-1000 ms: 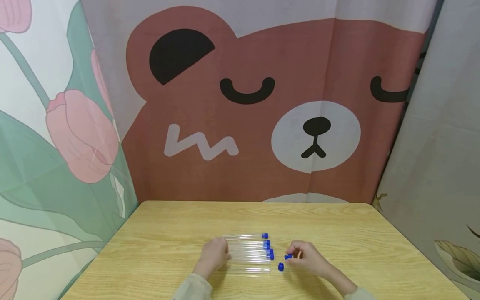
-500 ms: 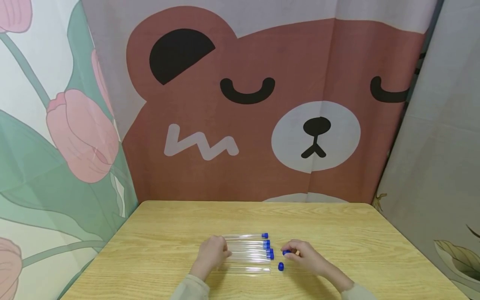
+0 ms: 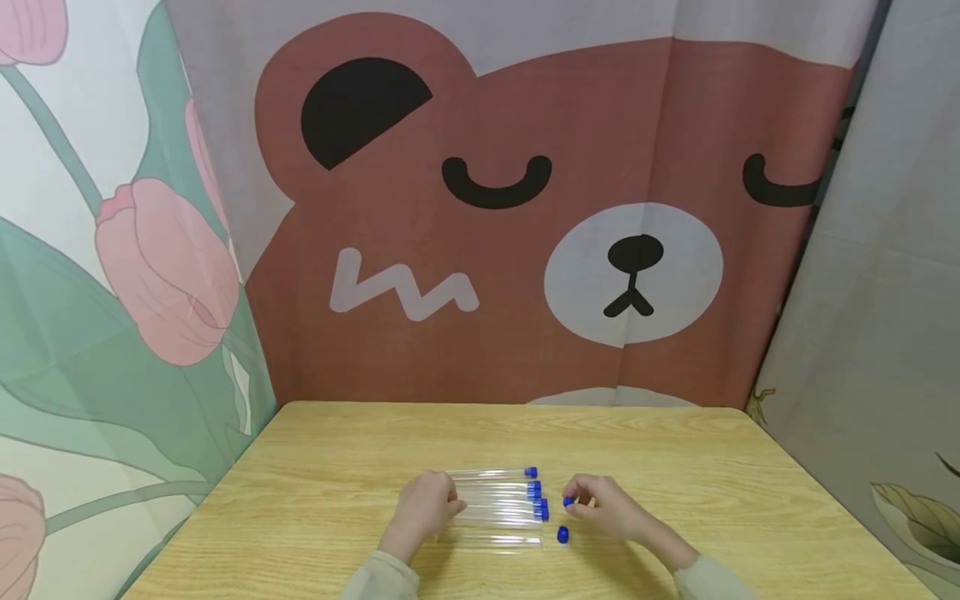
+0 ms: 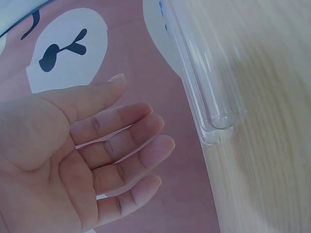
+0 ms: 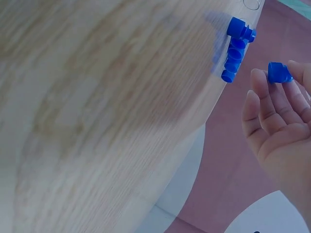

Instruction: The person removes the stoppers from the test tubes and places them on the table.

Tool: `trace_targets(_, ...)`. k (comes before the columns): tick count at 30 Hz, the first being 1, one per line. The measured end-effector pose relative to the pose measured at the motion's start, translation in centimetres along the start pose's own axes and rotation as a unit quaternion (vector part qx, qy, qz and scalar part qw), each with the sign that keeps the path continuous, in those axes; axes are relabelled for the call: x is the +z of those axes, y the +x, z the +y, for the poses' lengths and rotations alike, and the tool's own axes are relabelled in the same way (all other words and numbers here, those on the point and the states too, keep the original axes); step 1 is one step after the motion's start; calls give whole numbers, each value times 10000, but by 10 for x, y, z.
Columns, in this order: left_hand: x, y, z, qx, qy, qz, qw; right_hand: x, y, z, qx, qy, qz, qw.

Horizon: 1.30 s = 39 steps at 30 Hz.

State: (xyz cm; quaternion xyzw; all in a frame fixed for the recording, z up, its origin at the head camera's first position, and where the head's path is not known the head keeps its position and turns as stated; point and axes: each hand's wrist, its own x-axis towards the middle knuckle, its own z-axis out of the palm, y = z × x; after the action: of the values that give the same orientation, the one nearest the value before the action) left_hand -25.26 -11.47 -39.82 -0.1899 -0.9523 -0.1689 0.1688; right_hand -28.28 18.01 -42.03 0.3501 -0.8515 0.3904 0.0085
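Several clear test tubes (image 3: 487, 502) lie side by side on the table, most with blue stoppers (image 3: 533, 490) at their right ends. The nearest tube (image 3: 491, 542) shows no stopper on its right end. My right hand (image 3: 611, 508) pinches a blue stopper (image 5: 278, 73) between thumb and fingers, held just right of the row. Another blue stopper (image 3: 562, 535) stands loose on the table below that hand. Beside the tubes' rounded left ends (image 4: 221, 119) is my left hand (image 4: 73, 150), palm showing, fingers loosely spread, holding nothing and apart from the tubes.
The wood-grain table (image 3: 337, 450) reaches back to a curtain (image 3: 412, 358) printed with a bear. A tulip-patterned curtain (image 3: 165, 275) hangs on the left and a pale one (image 3: 885, 292) on the right.
My right hand has moved slightly left and away from me with the pinched stopper, nearer the capped ends. The left hand has shifted only a little; the tubes and loose stopper stay put.
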Motion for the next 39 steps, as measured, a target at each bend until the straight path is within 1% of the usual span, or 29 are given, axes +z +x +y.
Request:
trace_targets(7,-1,0,1,42,5,3,10000,1,5,1,79,-138,-119,9998)
trace_targets(14,-1,0,2,-31,-57,-97,9999,3,8,6,-90,-392,-97,9991)
trace_targets(22,0,1,1,-38,23,-133,9999,5,11,7,-5,-433,-213,9988)
trace_targets(28,2,1,1,-42,101,-236,9997,6,12,7,225,-405,-430,9980)
trace_targets(34,3,1,2,-159,-54,-433,9989,8,12,8,155,-331,-605,9975)
trace_targets(39,3,2,2,-160,-27,-463,9988,8,12,8,206,-320,-715,9967)
